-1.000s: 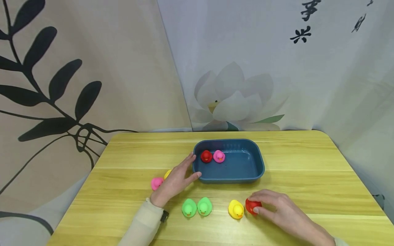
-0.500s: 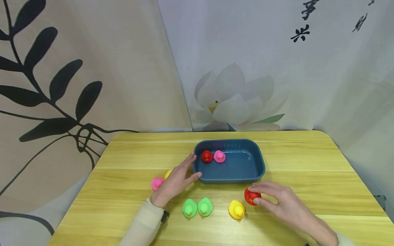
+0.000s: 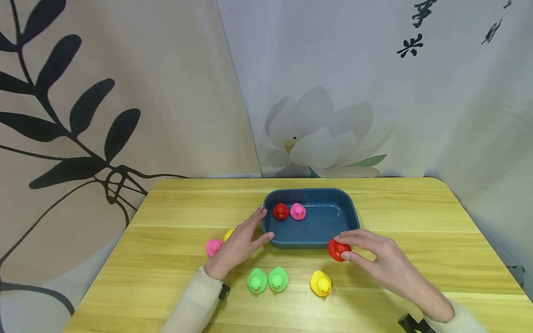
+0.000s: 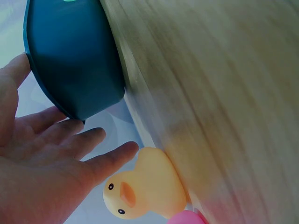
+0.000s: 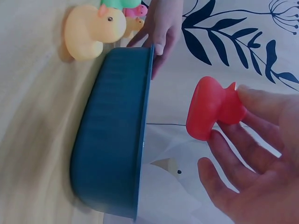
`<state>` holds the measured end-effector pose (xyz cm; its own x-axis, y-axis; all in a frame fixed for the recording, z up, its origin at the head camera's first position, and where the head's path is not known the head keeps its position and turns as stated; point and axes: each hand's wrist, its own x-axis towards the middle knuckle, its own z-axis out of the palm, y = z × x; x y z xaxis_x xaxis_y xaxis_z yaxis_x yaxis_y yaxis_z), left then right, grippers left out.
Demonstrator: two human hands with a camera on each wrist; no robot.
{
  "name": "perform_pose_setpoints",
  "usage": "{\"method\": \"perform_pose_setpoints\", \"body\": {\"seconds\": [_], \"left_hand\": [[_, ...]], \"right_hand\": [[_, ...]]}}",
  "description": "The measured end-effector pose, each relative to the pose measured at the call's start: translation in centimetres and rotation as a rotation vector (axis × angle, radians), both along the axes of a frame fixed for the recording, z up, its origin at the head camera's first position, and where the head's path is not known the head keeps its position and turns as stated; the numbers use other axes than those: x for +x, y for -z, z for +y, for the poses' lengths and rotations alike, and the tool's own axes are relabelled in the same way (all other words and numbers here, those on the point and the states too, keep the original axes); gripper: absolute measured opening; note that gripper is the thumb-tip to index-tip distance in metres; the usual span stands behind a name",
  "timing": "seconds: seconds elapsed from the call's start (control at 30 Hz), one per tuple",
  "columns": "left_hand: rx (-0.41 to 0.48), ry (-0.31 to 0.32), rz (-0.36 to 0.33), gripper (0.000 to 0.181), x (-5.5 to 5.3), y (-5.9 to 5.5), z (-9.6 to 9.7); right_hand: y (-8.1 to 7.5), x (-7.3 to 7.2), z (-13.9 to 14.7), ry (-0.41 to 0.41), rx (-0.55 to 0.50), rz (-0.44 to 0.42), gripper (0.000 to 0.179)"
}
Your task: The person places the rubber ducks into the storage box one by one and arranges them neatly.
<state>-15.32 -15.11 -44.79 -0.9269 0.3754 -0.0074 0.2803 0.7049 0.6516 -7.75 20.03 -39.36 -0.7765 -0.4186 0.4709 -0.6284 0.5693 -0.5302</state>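
My right hand (image 3: 379, 259) pinches a red rubber duck (image 3: 338, 250) between thumb and fingers, off the table by the front right of the blue tray (image 3: 310, 243). In the right wrist view that red duck (image 5: 210, 107) is held beside the tray's rim. With fingers spread, my left hand (image 3: 239, 245) touches the tray's left end; the left wrist view shows its thumb and fingertips (image 4: 70, 123) at the rim. Inside the tray sit another red duck (image 3: 281, 212) and a pink duck (image 3: 298, 211), side by side at the left.
Two green ducks (image 3: 267, 280) and a yellow duck (image 3: 320, 283) stand on the wooden table (image 3: 399, 203) in front of the tray. Left of my left hand are a pink duck (image 3: 214, 247) and a partly hidden yellow duck (image 3: 227, 235). A printed curtain (image 3: 187, 92) hangs behind.
My right hand has lifted the red duck from beside the yellow duck and carried it away from me toward the tray. The left hand stays at the tray.
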Motion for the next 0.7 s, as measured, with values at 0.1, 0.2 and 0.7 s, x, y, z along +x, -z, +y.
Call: {"method": "perform_pose_setpoints", "body": {"seconds": [0.1, 0.2, 0.7], "left_hand": [[0.0, -0.001, -0.004, 0.077, 0.0, -0.1, 0.0], [0.004, -0.003, -0.014, 0.077, 0.1, -0.2, 0.0], [0.004, 0.004, -0.008, 0.079, 0.0, -0.1, 0.0]], "right_hand": [[-0.1, -0.5, -0.1, 0.0, -0.006, -0.004, 0.043], [-0.3, -1.0, -0.2, 0.009, 0.0, -0.014, 0.04], [-0.8, -3.3, -0.9, 0.044, 0.007, -0.087, 0.035]]}}
